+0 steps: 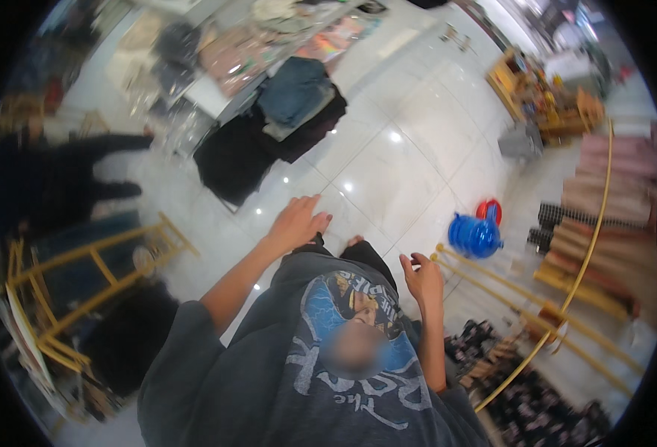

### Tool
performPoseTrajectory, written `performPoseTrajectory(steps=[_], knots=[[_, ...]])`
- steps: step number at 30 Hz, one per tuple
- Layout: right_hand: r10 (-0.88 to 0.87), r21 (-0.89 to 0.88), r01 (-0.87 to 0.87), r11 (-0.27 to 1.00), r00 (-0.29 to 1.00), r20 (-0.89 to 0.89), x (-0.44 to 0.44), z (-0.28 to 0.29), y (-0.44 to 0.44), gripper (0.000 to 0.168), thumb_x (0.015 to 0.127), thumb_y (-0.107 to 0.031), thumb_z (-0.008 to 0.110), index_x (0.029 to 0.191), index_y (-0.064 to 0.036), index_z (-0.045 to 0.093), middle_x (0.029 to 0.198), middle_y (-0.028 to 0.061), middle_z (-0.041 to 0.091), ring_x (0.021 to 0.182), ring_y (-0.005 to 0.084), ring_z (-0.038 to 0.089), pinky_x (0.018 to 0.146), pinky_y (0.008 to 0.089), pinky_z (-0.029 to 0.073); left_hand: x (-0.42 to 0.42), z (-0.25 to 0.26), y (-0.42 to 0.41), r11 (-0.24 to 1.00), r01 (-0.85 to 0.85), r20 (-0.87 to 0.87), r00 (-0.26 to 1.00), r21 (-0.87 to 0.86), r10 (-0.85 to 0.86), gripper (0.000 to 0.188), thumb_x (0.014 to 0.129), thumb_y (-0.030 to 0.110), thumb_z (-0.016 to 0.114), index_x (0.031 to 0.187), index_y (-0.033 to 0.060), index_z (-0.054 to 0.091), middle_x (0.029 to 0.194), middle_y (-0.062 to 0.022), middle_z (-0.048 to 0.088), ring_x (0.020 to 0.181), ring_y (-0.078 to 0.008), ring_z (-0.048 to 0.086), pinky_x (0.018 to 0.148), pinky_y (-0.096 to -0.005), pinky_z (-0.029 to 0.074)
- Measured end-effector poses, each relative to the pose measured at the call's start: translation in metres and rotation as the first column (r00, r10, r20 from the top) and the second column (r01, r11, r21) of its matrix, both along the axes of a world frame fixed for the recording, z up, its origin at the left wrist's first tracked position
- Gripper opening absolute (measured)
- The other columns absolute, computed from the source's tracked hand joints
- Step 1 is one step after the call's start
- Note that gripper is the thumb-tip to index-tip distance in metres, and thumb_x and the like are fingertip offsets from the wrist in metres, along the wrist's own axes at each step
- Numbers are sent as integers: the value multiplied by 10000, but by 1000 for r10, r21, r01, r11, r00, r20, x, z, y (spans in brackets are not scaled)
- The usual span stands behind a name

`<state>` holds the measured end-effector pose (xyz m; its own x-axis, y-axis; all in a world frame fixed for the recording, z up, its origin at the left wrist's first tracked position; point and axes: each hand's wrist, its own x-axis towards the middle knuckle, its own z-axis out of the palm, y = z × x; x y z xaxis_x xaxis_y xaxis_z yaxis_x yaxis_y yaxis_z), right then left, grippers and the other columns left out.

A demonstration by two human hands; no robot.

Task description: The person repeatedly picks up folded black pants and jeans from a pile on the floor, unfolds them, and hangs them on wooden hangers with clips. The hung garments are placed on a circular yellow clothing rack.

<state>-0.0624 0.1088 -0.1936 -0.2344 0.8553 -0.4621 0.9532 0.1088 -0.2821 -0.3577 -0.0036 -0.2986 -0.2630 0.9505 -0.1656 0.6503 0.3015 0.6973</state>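
My left hand (297,224) hangs in front of my body, fingers apart, holding nothing. My right hand (422,277) is at my other side with its fingers loosely bent and apart, and it too holds nothing. Beyond my left hand, folded blue denim garments (295,95) lie on top of dark folded cloth (236,153) at the edge of a low surface. A blue plastic water jug (475,234) lies on the tiled floor beyond my right hand, with a red round object (490,211) touching or close behind it.
Plastic-wrapped garments (239,53) lie at the upper left. A yellow metal rack (99,268) stands at left, near a person in dark clothes (37,173). Yellow rails (535,304) and hanging clothes (608,195) are at right. A wooden box (504,84) of small items stands beyond.
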Motion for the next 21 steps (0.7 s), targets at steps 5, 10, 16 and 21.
performPoseTrajectory(steps=[5, 10, 16, 21], knots=[[300, 5, -301, 954, 953, 34, -99, -6, 57, 477, 929, -448, 678, 1136, -21, 732, 1042, 191, 751, 967, 400, 712, 845, 476, 555, -47, -10, -86, 897, -420, 15, 905, -135, 426, 469, 1010, 305, 579, 1358, -9, 554, 1239, -206, 645, 1167, -400, 582, 983, -471, 489], [404, -24, -419, 908, 889, -217, -194, -31, 95, 584, 922, -438, 712, 1273, 24, 653, 1032, 202, 755, 852, 327, 741, 778, 419, 567, -43, -9, -130, 699, -687, 17, 710, -199, 704, 469, 1015, 316, 588, 1370, 12, 557, 1243, -188, 649, 1182, -387, 583, 1007, -455, 479], [-32, -447, -179, 876, 905, -425, -299, -132, 151, 712, 890, -426, 770, 1363, 61, 556, 1108, 170, 712, 878, 246, 698, 753, 396, 581, -37, -12, -129, 506, -826, 64, 507, -249, 859, 451, 1024, 303, 591, 1378, 25, 558, 1233, -178, 653, 1163, -368, 597, 1005, -441, 476], [-339, -691, -8, 723, 867, -365, -381, -212, 193, 612, 841, -447, 810, 1212, -15, 586, 1092, 90, 567, 1023, 246, 614, 822, 444, 575, -50, 7, -108, 377, -846, 134, 353, -376, 926, 433, 1025, 264, 595, 1381, 21, 555, 1222, -176, 655, 1107, -345, 621, 985, -441, 483]])
